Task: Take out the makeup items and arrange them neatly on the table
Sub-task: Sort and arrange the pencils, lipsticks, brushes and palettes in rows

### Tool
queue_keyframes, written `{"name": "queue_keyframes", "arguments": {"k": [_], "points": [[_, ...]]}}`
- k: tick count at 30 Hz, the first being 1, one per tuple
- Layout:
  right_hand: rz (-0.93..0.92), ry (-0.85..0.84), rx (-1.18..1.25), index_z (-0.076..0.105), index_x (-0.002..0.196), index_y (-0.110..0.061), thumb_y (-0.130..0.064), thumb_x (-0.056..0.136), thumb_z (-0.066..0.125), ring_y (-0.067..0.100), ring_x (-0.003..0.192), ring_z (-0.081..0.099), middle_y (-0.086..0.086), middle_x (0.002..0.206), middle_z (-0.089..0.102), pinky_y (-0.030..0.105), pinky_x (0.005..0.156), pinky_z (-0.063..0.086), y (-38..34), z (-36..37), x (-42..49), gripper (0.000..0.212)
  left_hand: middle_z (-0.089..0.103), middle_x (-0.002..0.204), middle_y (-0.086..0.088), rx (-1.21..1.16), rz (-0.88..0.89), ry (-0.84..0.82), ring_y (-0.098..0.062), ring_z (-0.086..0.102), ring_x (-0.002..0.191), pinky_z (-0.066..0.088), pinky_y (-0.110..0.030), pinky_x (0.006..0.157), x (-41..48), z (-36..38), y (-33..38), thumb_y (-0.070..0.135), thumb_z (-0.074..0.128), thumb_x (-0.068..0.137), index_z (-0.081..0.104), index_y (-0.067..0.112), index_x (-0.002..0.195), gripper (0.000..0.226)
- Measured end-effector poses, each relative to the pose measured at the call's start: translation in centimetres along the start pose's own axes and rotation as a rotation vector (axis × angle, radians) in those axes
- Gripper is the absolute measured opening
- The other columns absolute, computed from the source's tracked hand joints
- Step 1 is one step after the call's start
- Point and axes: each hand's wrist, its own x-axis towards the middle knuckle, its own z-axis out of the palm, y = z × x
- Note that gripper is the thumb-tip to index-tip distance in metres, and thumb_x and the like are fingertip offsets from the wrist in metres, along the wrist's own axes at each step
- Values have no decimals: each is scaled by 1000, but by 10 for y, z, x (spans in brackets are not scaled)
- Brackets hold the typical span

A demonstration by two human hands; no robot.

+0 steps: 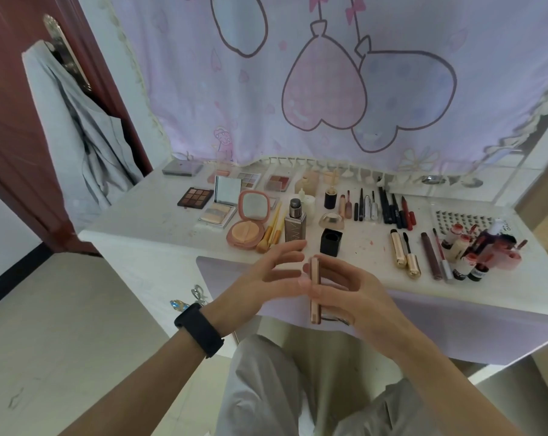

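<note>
My right hand (357, 297) grips a slim rose-gold makeup tube (314, 291), held upright just in front of the white table (153, 228). My left hand (266, 281), with a black wristband, is beside it with fingers straight and spread, its fingertips touching the tube's left side. Laid out on the table are an open pink compact (249, 223), a brown eyeshadow palette (195, 198), an open mirrored powder case (222, 199), a foundation bottle (295, 221), a black cap (331, 242), a row of dark pencils (382, 207), gold mascara tubes (406, 253) and small red bottles (473, 256).
A pink cloth with heart balloons (329, 89) hangs behind the table. A brown door (21, 121) with a grey garment (77, 130) on its handle stands at the left. A lash tray (461, 220) lies at the right. My knees in grey trousers (282, 388) are below the table's edge.
</note>
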Motion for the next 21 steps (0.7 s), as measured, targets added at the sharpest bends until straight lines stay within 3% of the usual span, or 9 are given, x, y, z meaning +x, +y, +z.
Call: {"name": "queue_keyframes", "arguments": {"k": [3,7,11,15,18,21], "points": [[-94,-20,-99,65,126,-41,-26,68,92,12,118,67,-11,129,68,21,92,55,1,1,-2,65,56,137,-3,-127,-214,-4,-22,67,113,52,-44,102,0,-4,2,62,75,63,44,36,141,88],[-160,-51,-225,52,140,-34,-13,69,92,13,126,61,-11,137,62,34,104,51,1,-2,-1,84,63,132,-14,-385,-303,-198,-43,65,111,52,-53,100,-4,-6,1,37,72,87,48,25,143,62],[-216,-96,-351,48,143,-36,-14,67,94,14,134,54,-9,141,60,41,111,44,1,-1,-1,91,66,126,-12,-453,-260,-220,-40,68,107,57,-46,86,-1,-8,4,29,68,91,63,27,129,38],[-237,-141,-418,45,143,-39,-14,69,93,13,138,49,-9,143,57,47,111,44,0,-2,2,92,73,111,-5,-403,-262,-236,-26,71,101,57,-38,83,5,-7,7,27,65,84,73,29,110,28],[-242,-155,-438,45,144,-40,-13,69,92,12,140,47,-10,145,55,49,111,44,-3,-4,3,92,73,109,-10,-425,-304,-221,-25,71,99,57,-35,82,8,-6,5,32,69,77,76,21,106,31],[-244,-148,-487,43,145,-42,-15,69,92,9,140,46,-13,145,54,47,112,42,-4,-5,4,94,70,114,-19,-401,-332,-154,-29,70,99,58,-40,86,13,-7,4,34,73,69,74,13,105,41]]}}
